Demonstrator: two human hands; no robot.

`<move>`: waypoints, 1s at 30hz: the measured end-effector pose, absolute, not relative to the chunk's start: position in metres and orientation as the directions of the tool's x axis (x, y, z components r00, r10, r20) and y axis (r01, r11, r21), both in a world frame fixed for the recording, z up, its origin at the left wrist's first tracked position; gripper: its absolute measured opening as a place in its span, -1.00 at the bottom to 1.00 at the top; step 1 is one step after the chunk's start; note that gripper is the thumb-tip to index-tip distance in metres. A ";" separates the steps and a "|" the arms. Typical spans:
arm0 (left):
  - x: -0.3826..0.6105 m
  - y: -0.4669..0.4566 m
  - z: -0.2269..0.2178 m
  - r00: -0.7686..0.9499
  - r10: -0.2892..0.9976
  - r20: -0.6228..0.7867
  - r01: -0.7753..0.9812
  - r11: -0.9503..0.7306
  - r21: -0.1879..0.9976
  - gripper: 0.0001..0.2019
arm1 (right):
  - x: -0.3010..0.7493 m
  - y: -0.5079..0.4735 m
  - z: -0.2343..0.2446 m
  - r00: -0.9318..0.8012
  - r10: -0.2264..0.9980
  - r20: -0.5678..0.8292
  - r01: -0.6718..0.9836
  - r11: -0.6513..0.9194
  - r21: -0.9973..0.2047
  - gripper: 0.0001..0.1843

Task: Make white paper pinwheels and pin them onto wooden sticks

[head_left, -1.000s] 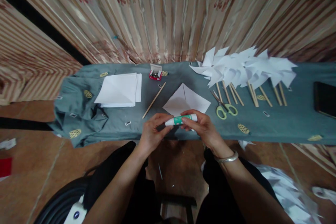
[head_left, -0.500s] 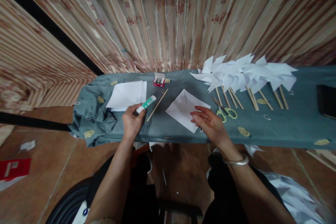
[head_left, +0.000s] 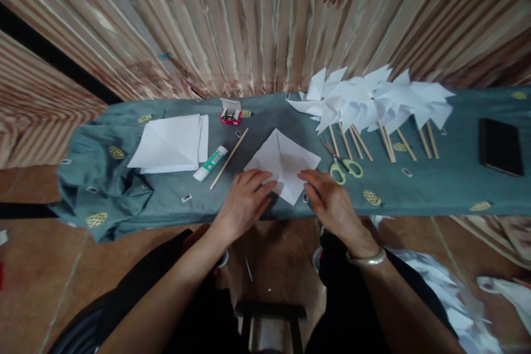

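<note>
A square sheet of white paper point(head_left: 286, 157) with slits running in from its corners lies turned like a diamond at the middle of the table. My left hand point(head_left: 246, 199) is on its lower left edge, fingers and thumb closed on the paper. On the lower right edge, my right hand point(head_left: 334, 199) holds the sheet between bent fingers and thumb. A glue stick point(head_left: 211, 164), white and green, lies left of the sheet beside a thin wooden stick point(head_left: 229, 158). Scissors point(head_left: 342, 165) with light green handles lie just right of the sheet.
A stack of white paper point(head_left: 168, 144) lies at the left, with a small red box point(head_left: 230, 113) of metal pins behind the stick. Several white paper pinwheels point(head_left: 373, 97) on sticks overlap at the back right. A dark phone-like object point(head_left: 500, 146) lies far right on the green tablecloth point(head_left: 431, 193).
My left hand has put the glue stick down beside the wooden stick and moved right onto the sheet. My right hand has come to the sheet's lower right edge. The view has shifted.
</note>
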State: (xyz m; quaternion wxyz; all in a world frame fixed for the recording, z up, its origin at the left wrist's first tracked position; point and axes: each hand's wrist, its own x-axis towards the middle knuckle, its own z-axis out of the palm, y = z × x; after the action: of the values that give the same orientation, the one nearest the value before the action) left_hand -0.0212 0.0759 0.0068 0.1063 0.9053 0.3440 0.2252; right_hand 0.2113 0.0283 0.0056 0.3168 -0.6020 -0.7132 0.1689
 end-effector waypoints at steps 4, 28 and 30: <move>0.000 0.080 -0.005 0.728 0.637 0.254 0.522 -0.755 0.398 -0.65 | 0.213 0.029 0.001 -0.120 0.966 0.230 0.775 0.236 -0.586 -0.62; -0.003 0.096 -0.008 0.757 0.600 0.260 0.480 -0.780 0.401 -0.75 | 0.222 0.049 0.011 -0.224 0.972 0.074 0.774 0.224 -0.592 -0.70; -0.003 0.095 -0.009 0.751 0.598 0.280 0.475 -0.784 0.401 -0.78 | 0.223 0.049 0.011 -0.229 0.971 0.070 0.770 0.225 -0.596 -0.70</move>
State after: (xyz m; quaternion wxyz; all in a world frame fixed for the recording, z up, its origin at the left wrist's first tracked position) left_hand -0.0032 0.0954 -0.0087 0.1542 0.9229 0.2906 0.2002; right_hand 0.2233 0.0489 0.0113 0.2216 -0.5800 -0.7506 0.2261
